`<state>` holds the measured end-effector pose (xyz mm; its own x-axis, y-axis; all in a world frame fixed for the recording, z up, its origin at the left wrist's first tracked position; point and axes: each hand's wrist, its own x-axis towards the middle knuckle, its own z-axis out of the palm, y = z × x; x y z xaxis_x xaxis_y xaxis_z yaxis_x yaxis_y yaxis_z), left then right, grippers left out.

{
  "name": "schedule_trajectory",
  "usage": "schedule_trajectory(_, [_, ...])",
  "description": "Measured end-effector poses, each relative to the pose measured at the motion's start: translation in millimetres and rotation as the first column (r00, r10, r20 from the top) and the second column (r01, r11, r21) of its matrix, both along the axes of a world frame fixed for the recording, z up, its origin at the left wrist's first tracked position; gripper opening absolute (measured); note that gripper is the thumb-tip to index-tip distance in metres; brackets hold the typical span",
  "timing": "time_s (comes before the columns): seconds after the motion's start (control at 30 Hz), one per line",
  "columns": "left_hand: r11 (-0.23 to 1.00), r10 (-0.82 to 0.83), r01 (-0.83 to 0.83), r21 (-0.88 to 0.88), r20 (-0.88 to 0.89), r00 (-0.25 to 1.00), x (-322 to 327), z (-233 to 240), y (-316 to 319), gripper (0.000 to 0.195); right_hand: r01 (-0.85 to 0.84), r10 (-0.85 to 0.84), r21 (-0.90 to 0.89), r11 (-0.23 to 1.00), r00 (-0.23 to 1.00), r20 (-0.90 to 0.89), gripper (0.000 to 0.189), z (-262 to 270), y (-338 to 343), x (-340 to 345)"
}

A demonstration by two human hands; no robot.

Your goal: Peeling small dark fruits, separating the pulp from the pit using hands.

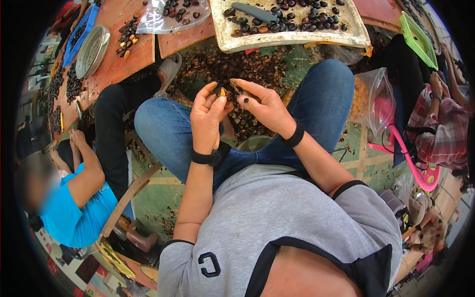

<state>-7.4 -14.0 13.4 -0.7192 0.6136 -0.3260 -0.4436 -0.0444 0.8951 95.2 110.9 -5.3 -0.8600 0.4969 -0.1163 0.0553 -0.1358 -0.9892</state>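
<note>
My left hand point(208, 115) pinches a partly peeled nut point(222, 92) between thumb and fingers, and its yellow-orange kernel shows through the dark shell. Close by on the right, my right hand point(265, 105) grips a small dark object point(248, 95), mostly covered by the fingers; whether it is a tool cannot be told. Both hands are held above my lap, a small gap between them. Past them, a white foam tray point(297, 41) carries many dark nuts point(293, 26) and a grey tool handle point(255, 12).
Shell scraps point(232, 68) cover the floor beneath my hands, near a bowl rim point(254, 143). A clear plastic bag point(150, 18) with nuts lies on the reddish table point(111, 15). People sit closely on both sides, one in a blue shirt point(87, 208). A pink chair point(408, 159) stands right.
</note>
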Motion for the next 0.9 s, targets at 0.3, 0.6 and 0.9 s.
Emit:
schedule_trajectory(0.3, [0.993, -0.119, 0.117, -0.033, -0.040, 0.992, 0.7, 12.7, -2.8, 0.036, -0.212, 0.183, 0.317, 0.925, 0.976, 0.120, 0.046, 39.0, 14.6, 4.7])
schedule_trajectory(0.6, [0.989, -0.134, 0.120, -0.085, -0.187, 0.973, 5.3, 10.1, -2.7, 0.035, -0.187, 0.134, 0.424, 0.886, 0.979, 0.152, 0.039, 37.1, 12.4, 6.4])
schedule_trajectory(0.9, [0.997, -0.075, 0.069, -0.037, -0.209, 0.975, 9.8, 6.7, 1.0, 0.033, -0.088, 0.089, 0.259, 0.962, 0.996, 0.005, 0.037, 31.9, 8.0, 5.7])
